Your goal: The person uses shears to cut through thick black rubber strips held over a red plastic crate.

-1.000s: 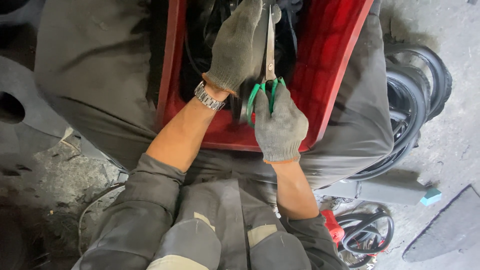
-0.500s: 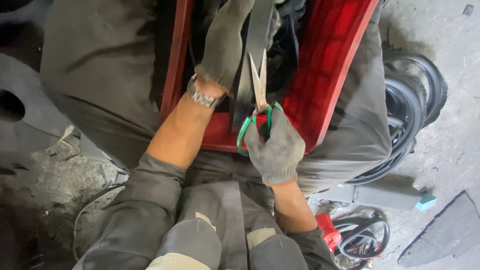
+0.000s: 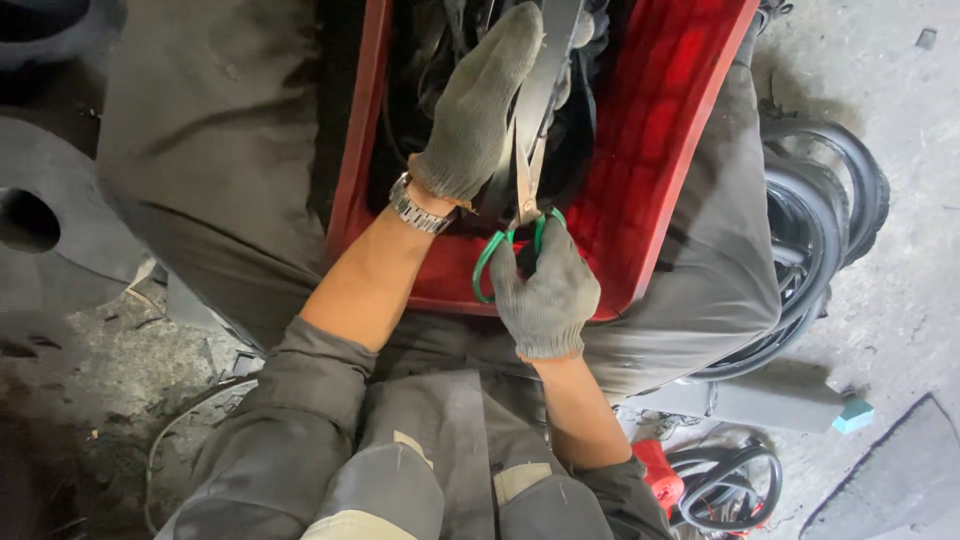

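Observation:
My left hand (image 3: 478, 105), in a grey knit glove with a metal watch at the wrist, grips a flat dark rubber strip (image 3: 548, 70) that runs up over a red plastic crate (image 3: 655, 150). My right hand (image 3: 545, 290), also gloved, has its fingers through the green handles of a pair of scissors (image 3: 522, 210). The metal blades point up along the strip, just beside my left palm. Dark rubber pieces fill the crate under both hands.
Grey cloth lies beneath the crate. Black rubber tyres (image 3: 825, 210) lie at the right on the concrete floor. A red tool with black cable (image 3: 710, 480) sits at the bottom right, near a small teal block (image 3: 852, 415). A large dark round object (image 3: 50, 215) is at the left.
The strip has been drawn up taut under my left hand. The scissors blades have shifted from beside the hand to lying along the strip, and my right hand sits a little lower.

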